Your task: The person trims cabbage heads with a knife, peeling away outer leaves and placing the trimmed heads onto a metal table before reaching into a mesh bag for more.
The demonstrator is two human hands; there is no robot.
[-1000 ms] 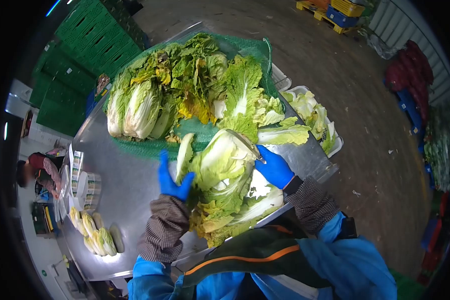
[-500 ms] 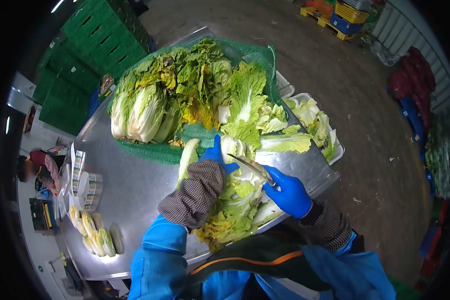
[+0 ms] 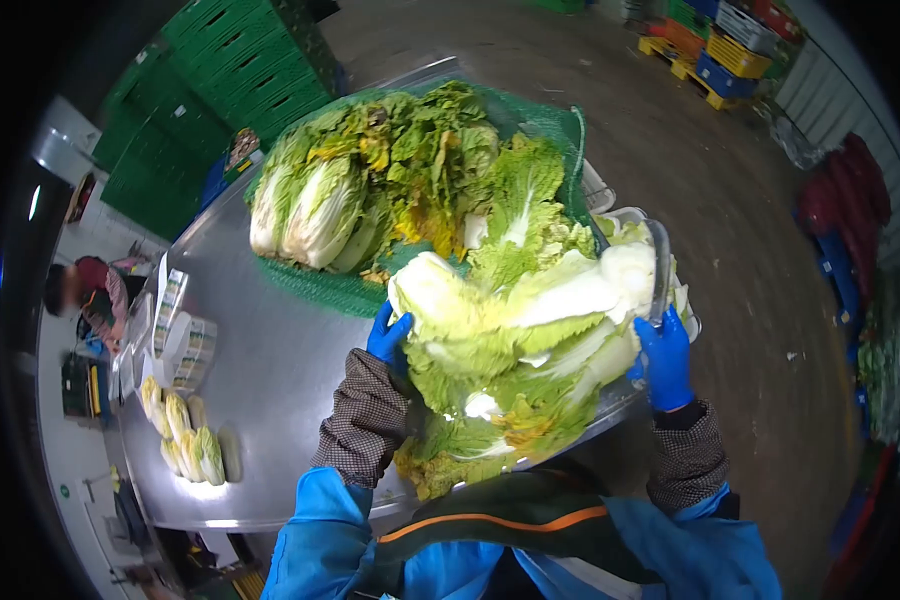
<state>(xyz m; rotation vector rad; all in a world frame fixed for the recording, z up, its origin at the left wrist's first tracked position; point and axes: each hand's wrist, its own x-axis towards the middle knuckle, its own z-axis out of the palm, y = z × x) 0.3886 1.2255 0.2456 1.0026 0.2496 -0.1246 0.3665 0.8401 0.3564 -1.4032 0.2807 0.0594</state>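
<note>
My left hand, in a blue glove, is closed at the left edge of a pale cabbage piece. On the right, my right hand is wrapped round the handle of a knife, its blade pointing up beside large loose cabbage leaves. Green and yellowed leaves lie at the table edge nearest me. Behind them, whole cabbages with wilted outer leaves rest on a green net bag.
The metal table carries small trimmed cabbages and rolls of labels on its left. A white crate stands beyond the right edge. Green crates are stacked back left. Another person is at far left.
Both hands have moved apart, the right one outward with the knife now upright. Large leaves have spread to the right between them. The view has shifted slightly.
</note>
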